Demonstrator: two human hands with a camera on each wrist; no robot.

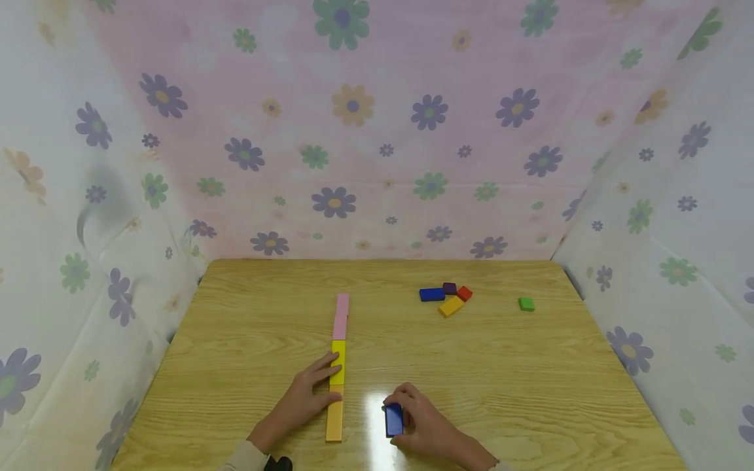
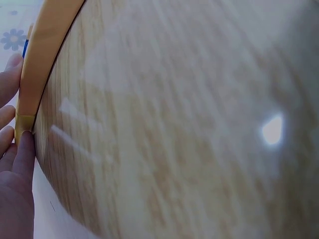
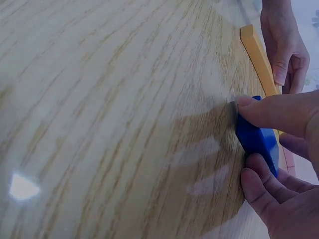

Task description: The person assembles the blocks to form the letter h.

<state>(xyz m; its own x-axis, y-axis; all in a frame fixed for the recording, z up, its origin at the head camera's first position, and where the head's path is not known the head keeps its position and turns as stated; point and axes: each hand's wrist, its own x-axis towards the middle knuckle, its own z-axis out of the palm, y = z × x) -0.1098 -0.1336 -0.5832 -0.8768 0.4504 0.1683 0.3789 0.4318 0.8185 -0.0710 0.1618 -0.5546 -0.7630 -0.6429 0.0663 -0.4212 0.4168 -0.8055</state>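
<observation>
A straight row of blocks runs away from the near edge in the head view: an orange block (image 1: 334, 418), a yellow block (image 1: 338, 363) and two pink blocks (image 1: 341, 320). My left hand (image 1: 303, 396) rests against this row from the left, fingers extended onto the yellow block and thumb on the orange one. To the right of the row, my right hand (image 1: 427, 422) pinches a blue block (image 1: 394, 420) between thumb and fingers. In the right wrist view that blue block (image 3: 256, 132) is held close to the tabletop; whether it touches is unclear.
Farther back on the wooden table (image 1: 253, 314) lie another blue block (image 1: 432, 295), a dark purple block (image 1: 449, 288), a red block (image 1: 465, 294) and an orange-yellow block (image 1: 451, 307). A green block (image 1: 527, 304) sits apart at the right. Flowered cloth (image 1: 383, 131) surrounds the table.
</observation>
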